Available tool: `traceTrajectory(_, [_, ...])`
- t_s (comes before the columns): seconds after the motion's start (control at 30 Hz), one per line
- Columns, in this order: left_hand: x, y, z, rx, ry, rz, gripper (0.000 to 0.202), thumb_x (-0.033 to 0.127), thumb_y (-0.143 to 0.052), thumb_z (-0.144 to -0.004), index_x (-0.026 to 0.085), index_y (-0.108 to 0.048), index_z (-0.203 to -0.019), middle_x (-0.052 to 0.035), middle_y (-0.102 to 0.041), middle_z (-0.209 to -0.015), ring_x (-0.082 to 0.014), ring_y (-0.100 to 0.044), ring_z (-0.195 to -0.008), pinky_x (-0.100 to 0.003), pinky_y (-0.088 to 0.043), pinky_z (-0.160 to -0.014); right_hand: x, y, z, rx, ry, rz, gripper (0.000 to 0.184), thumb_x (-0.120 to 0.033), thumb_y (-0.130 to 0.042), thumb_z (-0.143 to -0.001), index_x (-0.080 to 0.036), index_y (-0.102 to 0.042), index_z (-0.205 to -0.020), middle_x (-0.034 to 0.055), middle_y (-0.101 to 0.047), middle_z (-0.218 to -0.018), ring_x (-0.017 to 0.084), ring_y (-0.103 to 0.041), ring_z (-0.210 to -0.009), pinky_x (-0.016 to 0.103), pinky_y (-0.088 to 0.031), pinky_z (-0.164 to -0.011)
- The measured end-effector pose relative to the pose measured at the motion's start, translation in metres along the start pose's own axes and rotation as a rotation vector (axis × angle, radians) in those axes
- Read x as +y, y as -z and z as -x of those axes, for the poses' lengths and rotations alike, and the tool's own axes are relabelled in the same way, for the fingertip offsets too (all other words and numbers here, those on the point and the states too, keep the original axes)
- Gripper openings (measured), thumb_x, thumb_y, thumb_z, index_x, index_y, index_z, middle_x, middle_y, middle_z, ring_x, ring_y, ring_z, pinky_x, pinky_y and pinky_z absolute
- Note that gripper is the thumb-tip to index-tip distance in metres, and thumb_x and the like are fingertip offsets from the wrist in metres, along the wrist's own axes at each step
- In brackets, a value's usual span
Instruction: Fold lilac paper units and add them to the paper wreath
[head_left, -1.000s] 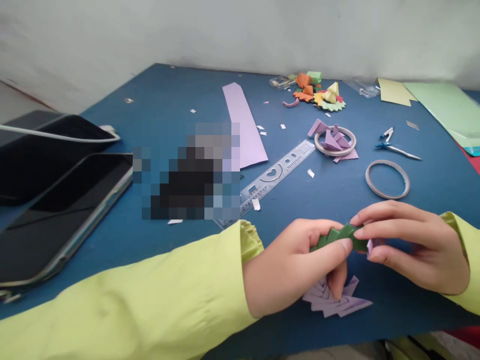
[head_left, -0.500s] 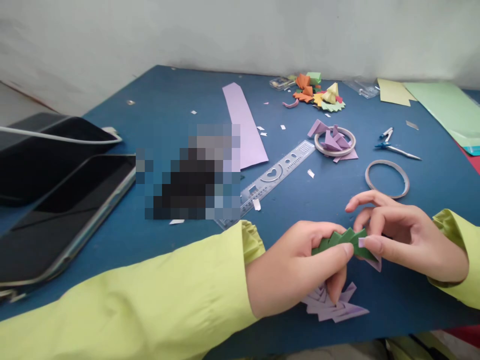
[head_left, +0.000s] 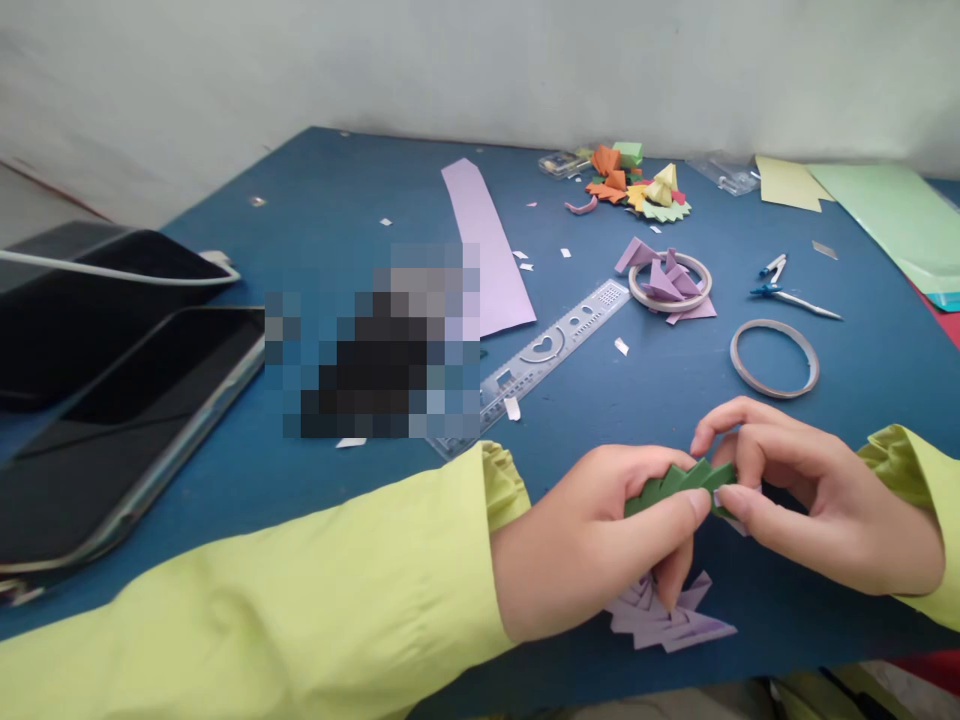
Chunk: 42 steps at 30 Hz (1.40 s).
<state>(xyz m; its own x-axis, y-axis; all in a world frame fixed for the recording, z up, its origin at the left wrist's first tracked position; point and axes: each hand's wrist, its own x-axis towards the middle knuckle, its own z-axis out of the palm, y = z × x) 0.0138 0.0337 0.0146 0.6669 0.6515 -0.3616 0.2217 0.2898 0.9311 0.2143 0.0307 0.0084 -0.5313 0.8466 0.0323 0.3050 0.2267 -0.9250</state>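
Note:
A dark green chain of folded paper pieces (head_left: pixel 675 483) is pinched between both hands just above the blue table (head_left: pixel 337 210). My left hand (head_left: pixel 592 545) grips its left end with thumb and fingers closed. My right hand (head_left: pixel 810 500) pinches its right end, where a small lilac piece shows under the thumb. Beneath my left hand lies a lilac stack of folded paper pieces (head_left: pixel 667 620). Both arms wear yellow-green sleeves.
A clear stencil ruler (head_left: pixel 540 360), a long lilac paper strip (head_left: pixel 487 250), two tape rings (head_left: pixel 774 358), one holding lilac pieces (head_left: pixel 670 282), a compass (head_left: pixel 787 292) and coloured folded models (head_left: pixel 637 185) lie beyond. A tablet (head_left: pixel 120 430) and black case (head_left: pixel 90 290) sit left. Green sheets (head_left: pixel 892 215) far right.
My right hand's fingers have curled back down onto the right end of the green chain, after lifting half a second ago. The left hand has barely moved.

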Motion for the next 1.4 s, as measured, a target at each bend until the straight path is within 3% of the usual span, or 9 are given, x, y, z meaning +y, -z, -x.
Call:
traceTrajectory(0.23, [-0.0018,-0.0005,-0.0041,0.024,-0.038,0.001,0.026,0.031,-0.048,-0.090,0.018,-0.052,-0.067,0.0040,-0.055,-0.048,-0.0089,-0.045,-0.046,-0.018,-0.038,-0.049,0.0000,-0.0061,0.0036,0.033,0.028,0.046,0.022,-0.024,-0.054,-0.092,-0.020,-0.046,-0.071,0.0068,-0.056,-0.100,0.015,-0.059,-0.090,0.024,-0.049,-0.069])
traceTrajectory(0.33, [-0.0019,-0.0012,-0.0040,0.103,-0.055,-0.014,0.029,0.031,-0.049,-0.090,0.018,-0.050,-0.064,0.0047,-0.052,-0.047,-0.0086,-0.044,-0.046,-0.018,-0.039,-0.051,0.0013,-0.0079,0.0048,0.096,-0.038,-0.027,0.008,-0.028,-0.055,-0.093,-0.023,-0.049,-0.092,0.0042,-0.056,-0.097,0.014,-0.059,-0.084,0.023,-0.049,-0.066])
traceTrajectory(0.37, [-0.0020,-0.0014,-0.0035,0.114,-0.072,-0.016,0.031,0.032,-0.049,-0.090,0.018,-0.049,-0.062,0.0043,-0.052,-0.046,-0.0087,-0.044,-0.046,-0.018,-0.040,-0.051,0.0016,-0.0074,0.0047,0.089,-0.077,-0.065,0.011,-0.030,-0.056,-0.092,-0.024,-0.049,-0.096,0.0026,-0.056,-0.091,0.013,-0.058,-0.079,0.022,-0.048,-0.064])
traceTrajectory(0.53, [-0.0028,-0.0035,0.0005,0.180,-0.145,-0.087,0.030,0.028,-0.047,-0.090,0.018,-0.053,-0.062,0.0034,-0.056,-0.054,-0.0097,-0.049,-0.051,-0.019,-0.040,-0.055,0.0013,-0.0007,0.0022,-0.109,-0.190,-0.115,0.025,-0.033,-0.055,-0.093,-0.019,-0.050,-0.072,-0.0030,-0.049,-0.063,0.008,-0.047,-0.058,0.021,-0.038,-0.054])
traceTrajectory(0.7, [-0.0038,-0.0048,0.0001,0.316,-0.229,-0.315,0.030,0.032,-0.042,-0.093,0.021,-0.043,-0.065,0.0060,-0.044,-0.054,-0.0110,-0.041,-0.054,-0.022,-0.032,-0.054,0.0007,-0.0014,-0.0004,-0.058,-0.272,-0.299,0.019,-0.033,-0.060,-0.090,-0.019,-0.054,-0.079,-0.0042,-0.056,-0.065,0.005,-0.050,-0.056,0.016,-0.042,-0.056])
traceTrajectory(0.83, [-0.0051,-0.0051,-0.0017,0.292,-0.282,-0.304,0.027,0.028,-0.039,-0.094,0.021,-0.044,-0.068,0.0060,-0.043,-0.057,-0.0109,-0.043,-0.057,-0.021,-0.033,-0.057,-0.0013,-0.0028,-0.0025,-0.075,-0.346,-0.385,0.013,-0.029,-0.065,-0.087,-0.018,-0.059,-0.090,-0.0024,-0.063,-0.069,0.005,-0.052,-0.052,0.016,-0.043,-0.050])
traceTrajectory(1.2, [-0.0026,-0.0036,0.0002,0.269,-0.294,-0.315,0.027,0.023,-0.041,-0.095,0.019,-0.047,-0.069,0.0074,-0.045,-0.056,-0.0090,-0.042,-0.052,-0.020,-0.035,-0.058,-0.0023,-0.0013,-0.0041,-0.116,-0.354,-0.460,0.014,-0.026,-0.069,-0.084,-0.016,-0.060,-0.080,0.0004,-0.069,-0.072,0.005,-0.054,-0.051,0.014,-0.046,-0.052])
traceTrajectory(1.4, [-0.0065,-0.0026,-0.0007,0.253,-0.321,-0.298,0.028,0.022,-0.042,-0.095,0.019,-0.045,-0.068,0.0077,-0.046,-0.057,-0.0081,-0.043,-0.052,-0.020,-0.034,-0.056,-0.0017,-0.0050,-0.0030,-0.051,-0.367,-0.476,0.017,-0.027,-0.074,-0.080,-0.017,-0.060,-0.079,-0.0008,-0.068,-0.069,0.005,-0.055,-0.049,0.015,-0.046,-0.049])
